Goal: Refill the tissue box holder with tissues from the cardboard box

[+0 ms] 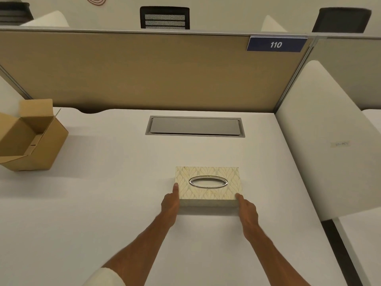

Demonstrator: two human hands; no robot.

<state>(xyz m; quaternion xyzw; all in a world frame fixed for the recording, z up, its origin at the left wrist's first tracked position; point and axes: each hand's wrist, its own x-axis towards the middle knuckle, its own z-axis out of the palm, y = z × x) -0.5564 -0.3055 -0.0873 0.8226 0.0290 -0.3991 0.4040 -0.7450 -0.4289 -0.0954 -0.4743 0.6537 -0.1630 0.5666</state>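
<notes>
The tissue box holder [208, 195] is a flat cream box with a leaf pattern and a silver oval slot on top; it lies on the white desk [103, 203] in front of me. No tissue shows in the slot. My left hand [171, 203] presses against its left side, thumb along the top edge. My right hand [247, 207] grips its near right corner. The brown cardboard box [31, 139] stands open at the far left of the desk; the part of its inside that I can see shows only bare cardboard.
A grey metal cable hatch [194, 126] is set flush into the desk behind the holder. A tan partition [144, 75] with a blue "110" sign [276, 44] closes off the back. A white side panel [321, 141] borders the desk on the right.
</notes>
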